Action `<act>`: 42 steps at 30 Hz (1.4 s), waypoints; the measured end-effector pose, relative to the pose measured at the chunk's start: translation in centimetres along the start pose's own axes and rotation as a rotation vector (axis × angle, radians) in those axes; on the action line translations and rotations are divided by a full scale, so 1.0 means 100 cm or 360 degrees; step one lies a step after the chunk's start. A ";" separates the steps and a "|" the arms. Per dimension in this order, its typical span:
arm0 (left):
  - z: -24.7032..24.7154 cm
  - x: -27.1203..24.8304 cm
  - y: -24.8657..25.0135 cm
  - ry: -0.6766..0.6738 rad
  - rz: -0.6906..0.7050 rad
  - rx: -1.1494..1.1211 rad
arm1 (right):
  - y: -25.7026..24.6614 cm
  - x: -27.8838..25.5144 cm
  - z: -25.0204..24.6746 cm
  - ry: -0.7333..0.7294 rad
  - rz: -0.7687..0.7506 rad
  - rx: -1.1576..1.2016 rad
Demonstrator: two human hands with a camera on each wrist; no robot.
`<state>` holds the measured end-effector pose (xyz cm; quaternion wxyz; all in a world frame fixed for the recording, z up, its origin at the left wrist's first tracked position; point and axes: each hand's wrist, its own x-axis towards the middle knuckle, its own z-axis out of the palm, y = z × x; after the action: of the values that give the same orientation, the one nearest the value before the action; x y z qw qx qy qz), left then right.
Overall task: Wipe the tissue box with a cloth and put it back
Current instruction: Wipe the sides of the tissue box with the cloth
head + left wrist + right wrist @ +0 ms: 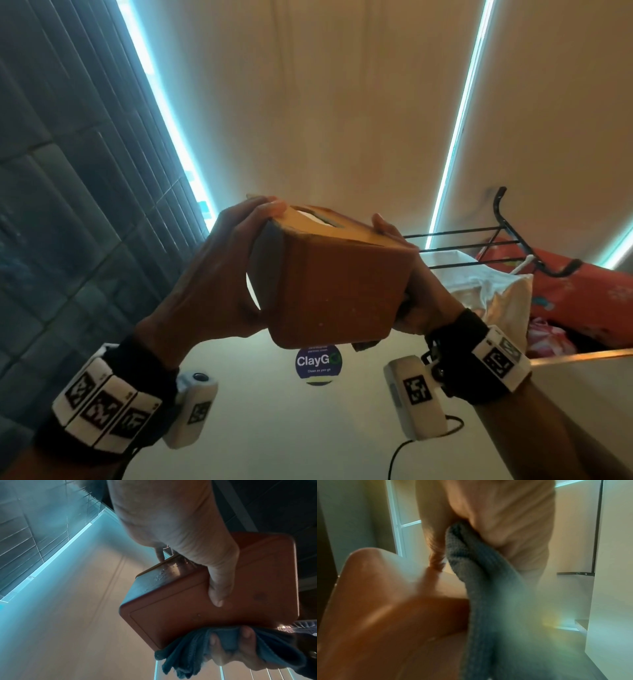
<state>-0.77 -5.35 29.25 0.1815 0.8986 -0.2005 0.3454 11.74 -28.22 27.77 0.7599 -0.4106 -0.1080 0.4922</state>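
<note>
An orange-brown tissue box [335, 284] is held up in the air between both hands, its slotted top facing away and a bit of white tissue showing in the slot. My left hand [236, 263] grips its left side, fingers over the top edge; the left wrist view shows the thumb of that left hand [217, 588] across the box [197, 612] underside. My right hand [421, 294] holds a bunched blue-grey cloth [185, 660] against the box's right side. In the right wrist view the cloth [479, 574] hangs from the right hand [505, 520] beside the blurred box [385, 615].
The head view tilts upward at a beige ceiling with two bright light strips. Dark blinds [68, 171] fill the left. A black wire rack [479, 240], a white plastic bag [496, 291] and red patterned fabric [582, 291] sit at the right. A round ClayGo sticker [318, 363] is on a white surface below.
</note>
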 end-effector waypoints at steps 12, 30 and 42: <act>0.006 -0.001 0.010 -0.0182 -0.0136 -0.0040 | 0.008 0.010 -0.012 -0.0055 -0.0066 -0.0142; 0.012 -0.009 0.023 0.0197 -0.2350 -0.2300 | 0.004 0.030 -0.026 -0.0046 0.0069 -0.0334; 0.034 -0.010 0.026 0.0323 -0.2333 -0.2282 | -0.006 0.037 -0.031 0.0021 0.0008 -0.0746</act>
<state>-0.91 -8.90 26.70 0.8572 0.4472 0.2543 0.0234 15.72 -26.85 25.35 0.6432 -0.5795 -0.2133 0.4528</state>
